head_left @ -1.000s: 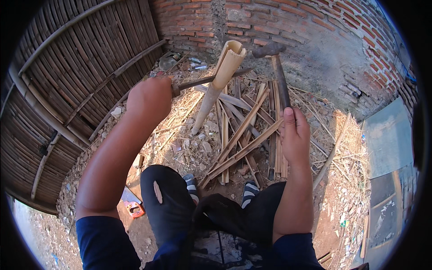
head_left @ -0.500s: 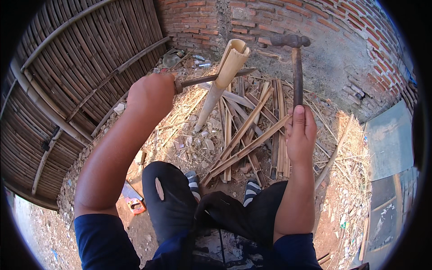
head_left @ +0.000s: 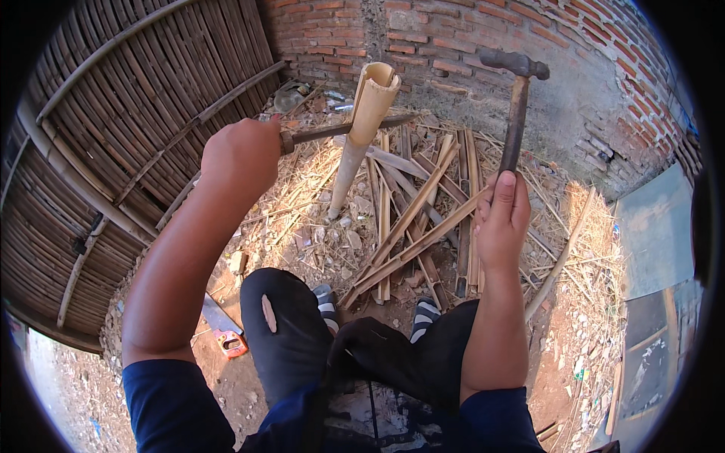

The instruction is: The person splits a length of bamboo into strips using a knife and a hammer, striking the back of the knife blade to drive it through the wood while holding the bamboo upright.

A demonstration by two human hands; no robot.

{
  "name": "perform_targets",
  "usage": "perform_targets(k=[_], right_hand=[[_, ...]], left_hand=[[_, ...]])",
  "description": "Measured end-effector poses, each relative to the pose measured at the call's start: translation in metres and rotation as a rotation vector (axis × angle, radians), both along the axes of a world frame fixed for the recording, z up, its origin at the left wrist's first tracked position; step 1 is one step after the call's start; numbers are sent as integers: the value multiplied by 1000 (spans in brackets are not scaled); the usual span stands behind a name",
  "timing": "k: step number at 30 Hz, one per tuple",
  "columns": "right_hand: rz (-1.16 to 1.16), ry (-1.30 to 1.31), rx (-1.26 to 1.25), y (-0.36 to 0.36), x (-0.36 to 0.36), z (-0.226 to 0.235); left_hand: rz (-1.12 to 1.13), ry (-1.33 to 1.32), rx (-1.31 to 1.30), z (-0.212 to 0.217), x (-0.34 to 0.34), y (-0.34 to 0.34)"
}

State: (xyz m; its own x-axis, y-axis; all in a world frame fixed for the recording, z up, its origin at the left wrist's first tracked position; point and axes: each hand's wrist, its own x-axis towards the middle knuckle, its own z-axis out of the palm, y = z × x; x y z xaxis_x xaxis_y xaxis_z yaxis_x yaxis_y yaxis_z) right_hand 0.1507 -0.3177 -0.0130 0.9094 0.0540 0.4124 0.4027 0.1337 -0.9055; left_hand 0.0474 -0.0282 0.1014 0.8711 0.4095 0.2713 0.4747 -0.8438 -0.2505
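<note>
My left hand [head_left: 243, 160] is closed round the handle of a long knife [head_left: 321, 134]. Its dark blade passes through the split of an upright bamboo pole [head_left: 367, 106], and the tip sticks out on the right. The pole's upper end is split open, while its lower end stands on the ground, leaning slightly. In my right hand [head_left: 502, 219] is a hammer [head_left: 516, 113], gripped by its wooden handle with the head raised upward. The hammer is apart from both the knife and the bamboo.
Split bamboo strips [head_left: 423, 226] lie in a crossed pile beyond my feet. A hand saw [head_left: 225, 332] with an orange handle rests by my left knee. A bamboo slat wall [head_left: 136, 98] rises at left, a brick wall [head_left: 468, 38] behind. Straw and rubble cover the ground.
The bamboo's top and the knife have swung a little to the left, with my left hand following. The hammer head has tilted to the right.
</note>
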Motion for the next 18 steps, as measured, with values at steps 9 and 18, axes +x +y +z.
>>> perform_targets(k=[9,18], right_hand=[[46,-17,-403,13,24,-40],[1,-110,-629,24,19,-45]], left_hand=[[-22,-39,12,2,2,1],[-38,-20,35,3,2,3]])
